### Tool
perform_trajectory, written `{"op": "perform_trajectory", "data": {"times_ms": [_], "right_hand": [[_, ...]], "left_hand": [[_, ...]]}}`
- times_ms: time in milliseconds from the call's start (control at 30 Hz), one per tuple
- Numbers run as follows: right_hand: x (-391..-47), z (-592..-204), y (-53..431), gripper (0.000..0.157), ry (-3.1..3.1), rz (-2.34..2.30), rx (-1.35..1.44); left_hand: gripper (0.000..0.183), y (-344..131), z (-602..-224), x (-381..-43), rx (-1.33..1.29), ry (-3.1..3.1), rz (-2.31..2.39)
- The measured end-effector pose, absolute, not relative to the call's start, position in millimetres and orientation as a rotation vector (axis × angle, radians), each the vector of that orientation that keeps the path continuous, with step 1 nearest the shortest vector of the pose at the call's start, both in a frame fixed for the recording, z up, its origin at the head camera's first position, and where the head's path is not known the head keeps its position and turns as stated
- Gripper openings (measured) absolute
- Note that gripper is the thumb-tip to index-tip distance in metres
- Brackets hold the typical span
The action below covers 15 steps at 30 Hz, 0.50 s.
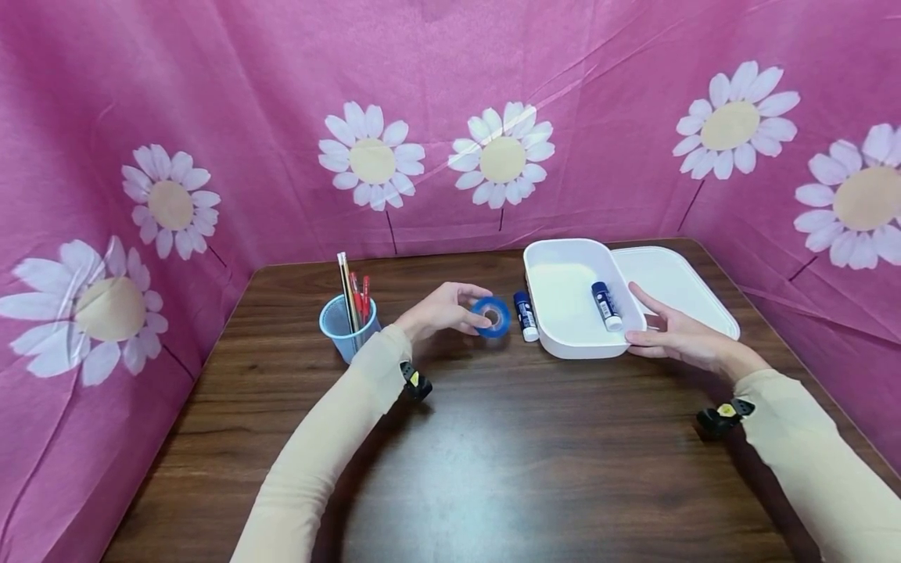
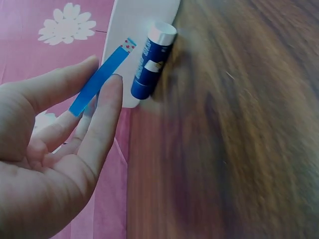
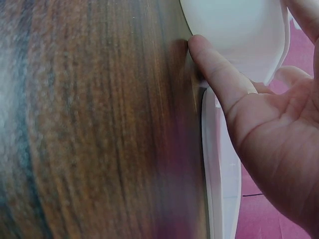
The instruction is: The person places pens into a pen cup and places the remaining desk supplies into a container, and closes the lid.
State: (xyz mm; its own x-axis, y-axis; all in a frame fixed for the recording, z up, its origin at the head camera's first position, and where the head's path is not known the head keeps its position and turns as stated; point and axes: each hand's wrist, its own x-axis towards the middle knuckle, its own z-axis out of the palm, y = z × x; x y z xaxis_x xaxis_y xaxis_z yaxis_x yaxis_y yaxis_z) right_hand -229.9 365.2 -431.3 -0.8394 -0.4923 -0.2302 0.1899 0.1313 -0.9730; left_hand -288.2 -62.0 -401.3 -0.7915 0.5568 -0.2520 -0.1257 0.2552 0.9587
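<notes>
My left hand [image 1: 450,307] pinches a roll of blue tape [image 1: 499,319] between thumb and fingers, above the table. Seen edge-on in the left wrist view, the tape roll [image 2: 98,82] has a small patterned bit at its upper end. Just right of it, a blue glue stick [image 1: 525,316] with a white end lies beside a white plastic box [image 1: 563,301]. Another glue stick [image 1: 606,306] is inside the box. My right hand [image 1: 679,335] holds the box at its near right corner, thumb along the front and fingers at the right side.
A light blue mesh cup [image 1: 332,320] with pencils and red pens stands left of my left hand. The white lid [image 1: 679,285] lies right of the box. A pink flowered cloth [image 1: 436,78] hangs behind the brown wooden table [image 1: 493,469].
</notes>
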Motion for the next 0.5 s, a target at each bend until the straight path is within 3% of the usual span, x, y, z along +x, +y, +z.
{"op": "perform_trajectory", "data": {"times_ms": [500], "right_hand": [[-229.5,-431.7,364.7,0.099,1.892,-1.781,-0.303]], "left_hand": [[0.035,-33.3,-382.4,-296.7,0.4,1.879,1.631]]}}
